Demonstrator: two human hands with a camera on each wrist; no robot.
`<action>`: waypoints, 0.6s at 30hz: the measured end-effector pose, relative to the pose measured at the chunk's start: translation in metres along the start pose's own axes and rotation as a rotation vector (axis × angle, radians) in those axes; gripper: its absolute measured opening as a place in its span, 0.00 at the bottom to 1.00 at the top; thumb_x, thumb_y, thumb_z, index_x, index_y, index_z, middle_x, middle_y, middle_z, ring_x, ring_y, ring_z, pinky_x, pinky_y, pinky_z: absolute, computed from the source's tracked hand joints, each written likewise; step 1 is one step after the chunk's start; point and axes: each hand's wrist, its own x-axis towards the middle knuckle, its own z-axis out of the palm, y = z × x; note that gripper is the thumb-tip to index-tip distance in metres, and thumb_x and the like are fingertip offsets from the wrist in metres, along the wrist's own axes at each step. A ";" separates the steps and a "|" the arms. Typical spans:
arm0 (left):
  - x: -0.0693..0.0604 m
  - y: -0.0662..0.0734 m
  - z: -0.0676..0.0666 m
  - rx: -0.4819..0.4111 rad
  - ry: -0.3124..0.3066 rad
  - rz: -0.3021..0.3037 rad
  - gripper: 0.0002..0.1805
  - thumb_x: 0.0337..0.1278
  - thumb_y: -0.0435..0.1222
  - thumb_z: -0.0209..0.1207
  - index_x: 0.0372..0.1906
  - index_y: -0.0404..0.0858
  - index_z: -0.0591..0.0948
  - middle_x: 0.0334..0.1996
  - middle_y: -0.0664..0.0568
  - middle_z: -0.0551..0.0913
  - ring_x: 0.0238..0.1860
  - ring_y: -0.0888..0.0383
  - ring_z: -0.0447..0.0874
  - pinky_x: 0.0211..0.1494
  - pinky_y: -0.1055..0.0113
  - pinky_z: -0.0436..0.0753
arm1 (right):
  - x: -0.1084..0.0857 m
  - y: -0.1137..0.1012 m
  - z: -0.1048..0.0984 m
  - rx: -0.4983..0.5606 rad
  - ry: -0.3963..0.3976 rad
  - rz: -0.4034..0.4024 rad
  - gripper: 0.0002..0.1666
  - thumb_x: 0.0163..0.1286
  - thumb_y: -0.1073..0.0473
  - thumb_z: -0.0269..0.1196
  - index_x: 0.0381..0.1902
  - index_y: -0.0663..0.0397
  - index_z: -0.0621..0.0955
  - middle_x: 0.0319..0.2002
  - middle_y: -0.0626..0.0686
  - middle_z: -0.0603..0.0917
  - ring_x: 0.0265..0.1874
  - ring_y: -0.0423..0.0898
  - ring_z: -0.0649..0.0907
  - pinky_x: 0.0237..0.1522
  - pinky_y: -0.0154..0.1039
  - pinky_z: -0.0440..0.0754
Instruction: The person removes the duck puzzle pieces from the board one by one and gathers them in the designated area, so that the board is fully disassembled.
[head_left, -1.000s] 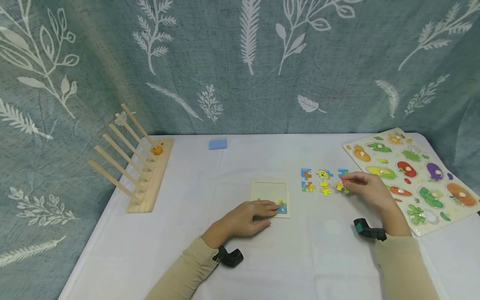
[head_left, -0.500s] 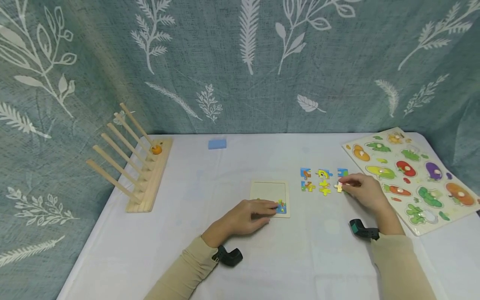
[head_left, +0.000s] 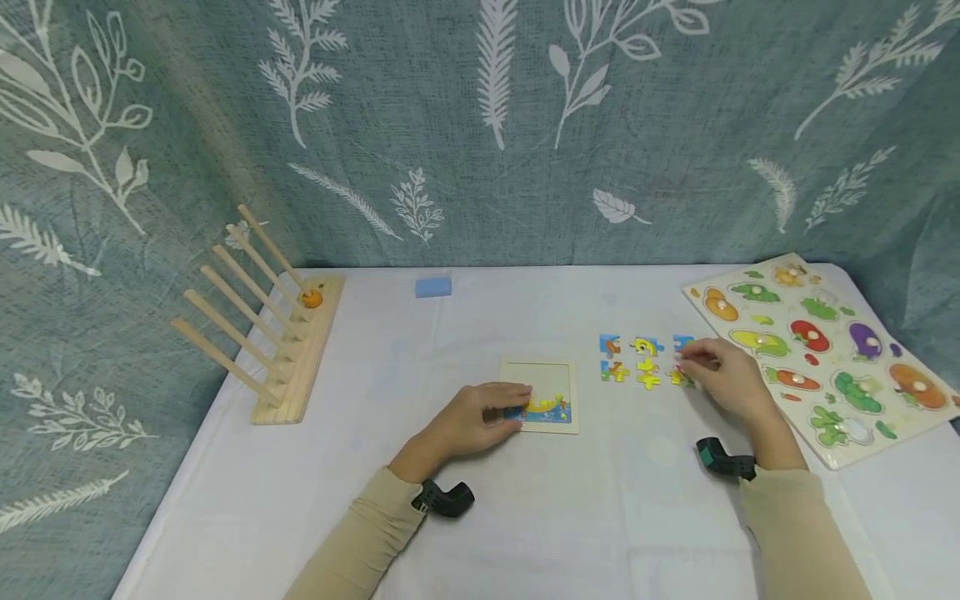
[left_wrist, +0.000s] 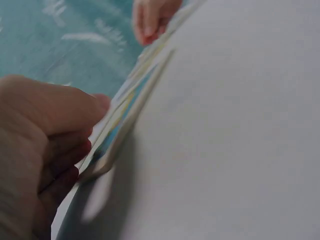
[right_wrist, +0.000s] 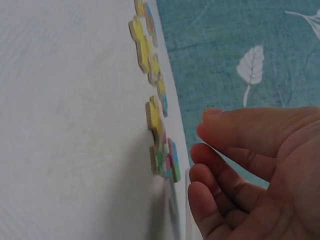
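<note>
My left hand (head_left: pixel 476 421) is at the left side of a small square puzzle tray (head_left: pixel 573 375), its fingers over the tray's lower left. Joined picture pieces (head_left: pixel 553 408) in blue and yellow fill the tray's bottom strip; the hand covers their left end. In the left wrist view the thumb lies near the tray edge (left_wrist: pixel 131 120), and I see nothing pinched. My right hand (head_left: pixel 727 379) hovers by the right-hand loose jigsaw pieces. In the right wrist view its fingers are loosely bent, with nothing between them and the thumb; a yellow and green jigsaw piece (right_wrist: pixel 155 117) lies beside them.
Several loose jigsaw pieces (head_left: pixel 648 374) lie in rows between tray and right hand. A vegetable knob puzzle board (head_left: pixel 776 321) is at the right. At the left stands a wooden peg rack (head_left: pixel 311 367) with an orange bead (head_left: pixel 312 298). A blue block (head_left: pixel 433 287) sits at the back.
My left hand has slid left, uncovering more of the joined pieces. My right hand pinched a piece half a second ago; that piece now lies on the table, and the fingers have come off it.
</note>
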 end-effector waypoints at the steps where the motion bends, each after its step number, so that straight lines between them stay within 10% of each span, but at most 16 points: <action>1: -0.001 -0.003 -0.003 0.014 0.008 -0.011 0.21 0.54 0.35 0.65 0.54 0.34 0.81 0.57 0.48 0.80 0.61 0.51 0.76 0.66 0.59 0.74 | 0.000 -0.001 0.000 0.002 0.001 -0.011 0.19 0.71 0.53 0.57 0.51 0.61 0.79 0.51 0.63 0.78 0.47 0.57 0.78 0.39 0.43 0.81; 7: -0.006 -0.012 -0.016 0.055 0.000 -0.073 0.26 0.51 0.39 0.67 0.57 0.34 0.79 0.60 0.47 0.78 0.63 0.49 0.73 0.66 0.55 0.73 | -0.001 -0.017 0.003 0.029 -0.018 -0.096 0.20 0.71 0.54 0.57 0.52 0.63 0.79 0.52 0.65 0.79 0.49 0.60 0.79 0.51 0.54 0.80; 18: -0.007 -0.012 -0.017 0.072 -0.096 -0.135 0.30 0.53 0.43 0.67 0.60 0.37 0.76 0.64 0.51 0.73 0.67 0.53 0.68 0.69 0.56 0.69 | -0.009 -0.068 0.048 0.179 -0.183 -0.308 0.15 0.65 0.64 0.63 0.49 0.62 0.81 0.47 0.58 0.83 0.45 0.52 0.82 0.50 0.45 0.83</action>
